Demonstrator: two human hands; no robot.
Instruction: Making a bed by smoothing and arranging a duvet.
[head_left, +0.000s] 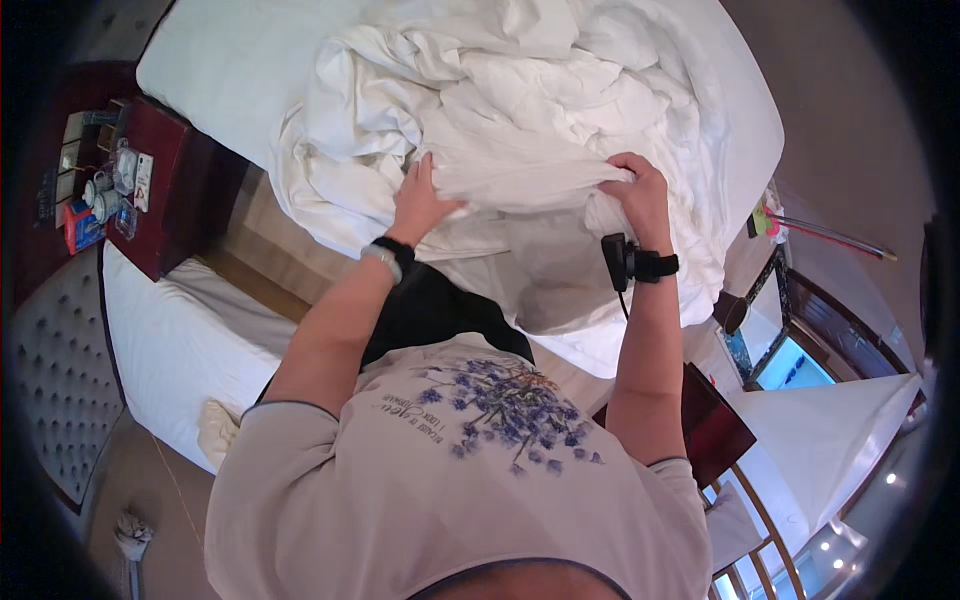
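Observation:
A rumpled white duvet or bed cover (540, 112) lies heaped on the bed in front of me. My right hand (641, 195) pinches a fold of this white fabric between thumb and fingers. From there the cloth runs in stretched creases towards my left hand (426, 201). That hand rests against the fabric with thumb and forefinger spread wide; its other fingers are partly hidden. Below the fold, a greyish, thinner-looking part of the cloth (555, 262) hangs over the near side of the bed. Both wrists wear black straps, the right one with a small device.
The white mattress (217, 67) extends beyond the heap. On the left, a dark red nightstand (161, 180) carries cups, a phone-like card and packets. A second white bed (180, 330) stands behind my left arm. Long-handled cleaning tools (832, 234) and a dark stool or bin (731, 311) are at right.

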